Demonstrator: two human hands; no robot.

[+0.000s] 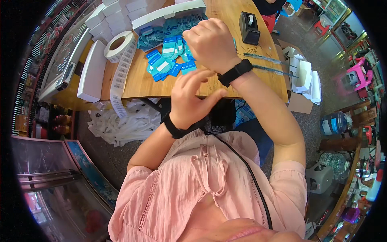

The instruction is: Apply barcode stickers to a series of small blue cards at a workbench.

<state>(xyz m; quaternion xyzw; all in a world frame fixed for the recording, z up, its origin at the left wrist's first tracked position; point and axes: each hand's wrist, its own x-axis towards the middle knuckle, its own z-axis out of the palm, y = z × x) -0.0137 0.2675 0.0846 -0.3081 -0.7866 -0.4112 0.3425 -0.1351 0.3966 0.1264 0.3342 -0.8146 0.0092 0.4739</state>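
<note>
My left hand (188,101) is half-open, empty, my right hand (213,44) curled, contents hidden; boxed cards (177,29) look done, loose cards (161,65) left.

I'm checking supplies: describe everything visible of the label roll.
The label roll is white, apparently paper, wound round a brown cardboard-looking core, its opening facing the camera. It rests on the wooden table, left of the blue cards. Its strip, printed with barcodes, hangs past the near edge. Neither the left hand nor right hand touches it.
</note>
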